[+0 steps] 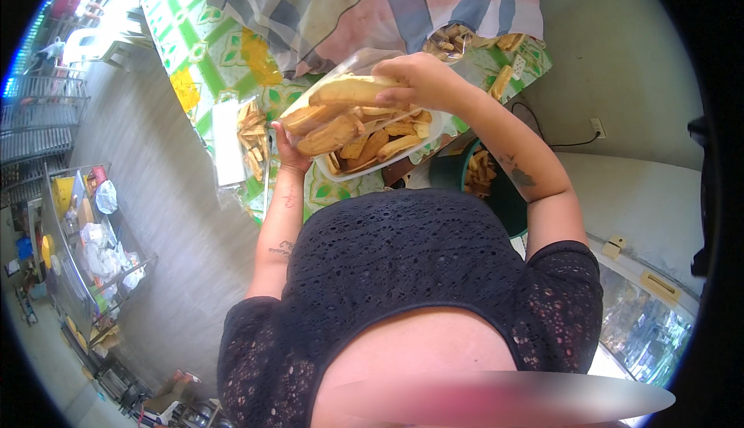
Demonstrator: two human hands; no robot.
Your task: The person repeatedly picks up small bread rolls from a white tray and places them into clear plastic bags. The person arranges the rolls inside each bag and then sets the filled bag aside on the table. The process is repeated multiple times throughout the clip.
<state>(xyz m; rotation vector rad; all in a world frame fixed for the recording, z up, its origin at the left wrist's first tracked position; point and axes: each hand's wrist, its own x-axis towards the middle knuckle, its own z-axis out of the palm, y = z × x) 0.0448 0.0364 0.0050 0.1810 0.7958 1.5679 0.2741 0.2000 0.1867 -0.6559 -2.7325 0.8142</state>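
Observation:
Over the table I hold a clear plastic bag point(298, 105) of long golden chips, like sliced fried banana, tilted with its mouth toward the right. My left hand point(291, 153) grips the bag's lower left end, its thumb up the side and its other fingers mostly hidden. At the bag's right end my right hand point(428, 83) is closed on the plastic, its fingertips beside a pale chip point(356, 89). Whether it also pinches that chip is unclear. Directly below stands a translucent plastic tub point(380, 171) with more chips, partly covered by the bag.
Left of the tub lie thin chips point(252, 130) on clear plastic, beside a white flat rectangle point(228, 145). A checked cloth point(380, 10) covers the far table, with bagged chips point(448, 41) at its edge. A dark green bucket point(448, 172) of chips stands right; a rack point(97, 234) stands left.

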